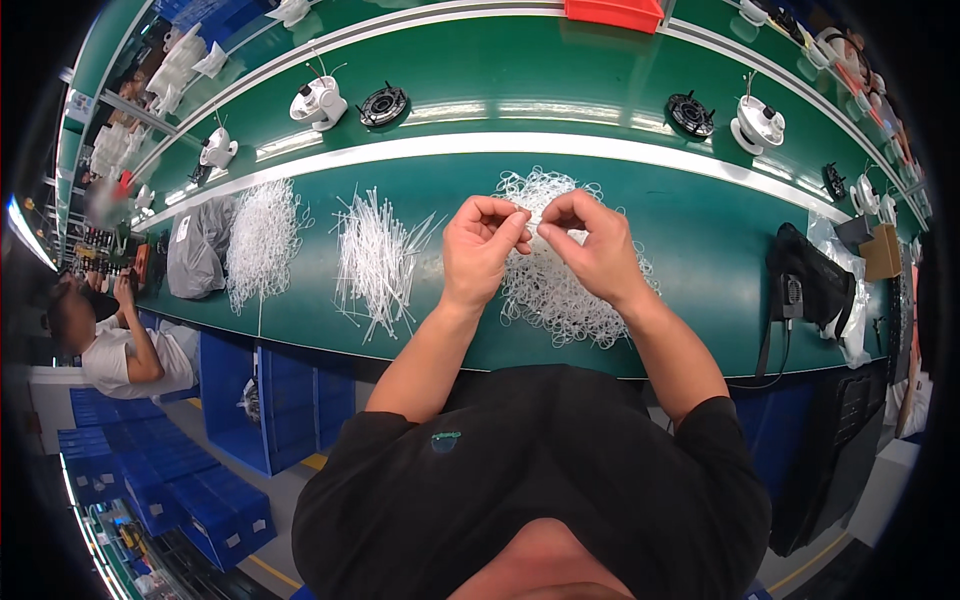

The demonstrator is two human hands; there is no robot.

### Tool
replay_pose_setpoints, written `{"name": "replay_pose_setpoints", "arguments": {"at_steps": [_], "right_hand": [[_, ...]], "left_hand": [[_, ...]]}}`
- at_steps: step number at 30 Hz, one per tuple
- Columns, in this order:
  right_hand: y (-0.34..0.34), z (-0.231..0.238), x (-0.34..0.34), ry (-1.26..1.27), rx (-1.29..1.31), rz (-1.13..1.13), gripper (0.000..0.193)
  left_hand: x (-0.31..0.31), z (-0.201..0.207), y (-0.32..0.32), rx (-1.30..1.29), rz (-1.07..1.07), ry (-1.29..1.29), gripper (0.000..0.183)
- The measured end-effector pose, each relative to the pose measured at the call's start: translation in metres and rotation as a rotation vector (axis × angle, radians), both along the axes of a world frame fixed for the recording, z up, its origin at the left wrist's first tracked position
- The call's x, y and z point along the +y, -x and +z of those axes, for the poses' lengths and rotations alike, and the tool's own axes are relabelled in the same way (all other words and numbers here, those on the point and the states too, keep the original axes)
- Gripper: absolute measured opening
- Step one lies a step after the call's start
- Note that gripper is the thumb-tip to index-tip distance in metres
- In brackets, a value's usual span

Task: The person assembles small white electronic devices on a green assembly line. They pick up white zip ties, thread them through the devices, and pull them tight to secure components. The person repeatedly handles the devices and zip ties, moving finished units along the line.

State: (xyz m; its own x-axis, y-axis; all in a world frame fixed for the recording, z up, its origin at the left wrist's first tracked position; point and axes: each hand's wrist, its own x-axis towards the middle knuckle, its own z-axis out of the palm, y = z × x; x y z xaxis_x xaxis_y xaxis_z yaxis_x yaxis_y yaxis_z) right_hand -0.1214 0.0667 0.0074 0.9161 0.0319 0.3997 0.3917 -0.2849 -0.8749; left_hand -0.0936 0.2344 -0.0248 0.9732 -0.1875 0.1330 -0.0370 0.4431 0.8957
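Note:
Both my hands are raised close together over a pile of looped white cable ties (565,300) on the green bench. My left hand (482,245) has thumb and forefinger pinched together. Facing it, my right hand (592,245) pinches in the same way. Between the fingertips a thin white cable tie (533,226) shows in part; the fingers hide most of it. Left of my left hand lies a heap of straight white cable ties (375,258). Farther left sits another heap of looped cable ties (262,240).
A grey plastic bag (198,250) lies at the bench's left. At the right are a black bag (805,275) and a cardboard box (881,252). White fan-like units (318,103) stand on the conveyor beyond a white rail. Blue bins (240,400) stand left below; a co-worker (140,350) sits there.

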Motion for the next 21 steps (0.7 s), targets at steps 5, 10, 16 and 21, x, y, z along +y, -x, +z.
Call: {"name": "replay_pose_setpoints", "arguments": {"at_steps": [5, 10, 16, 21], "right_hand": [[-0.002, 0.004, 0.01, -0.23, 0.027, -0.102, 0.021], [-0.003, -0.001, 0.01, 0.011, -0.163, -0.124, 0.014], [-0.001, 0.003, 0.011, 0.137, -0.203, -0.092, 0.006], [-0.001, 0.003, 0.011, 0.145, -0.199, -0.074, 0.006]], "left_hand": [[-0.004, 0.001, 0.008, 0.027, -0.041, -0.067, 0.012], [-0.005, -0.002, 0.007, 0.056, -0.023, 0.017, 0.012], [0.002, -0.003, 0.003, 0.053, -0.001, 0.02, 0.011], [0.004, -0.002, 0.004, 0.046, -0.002, 0.022, 0.011]]}}
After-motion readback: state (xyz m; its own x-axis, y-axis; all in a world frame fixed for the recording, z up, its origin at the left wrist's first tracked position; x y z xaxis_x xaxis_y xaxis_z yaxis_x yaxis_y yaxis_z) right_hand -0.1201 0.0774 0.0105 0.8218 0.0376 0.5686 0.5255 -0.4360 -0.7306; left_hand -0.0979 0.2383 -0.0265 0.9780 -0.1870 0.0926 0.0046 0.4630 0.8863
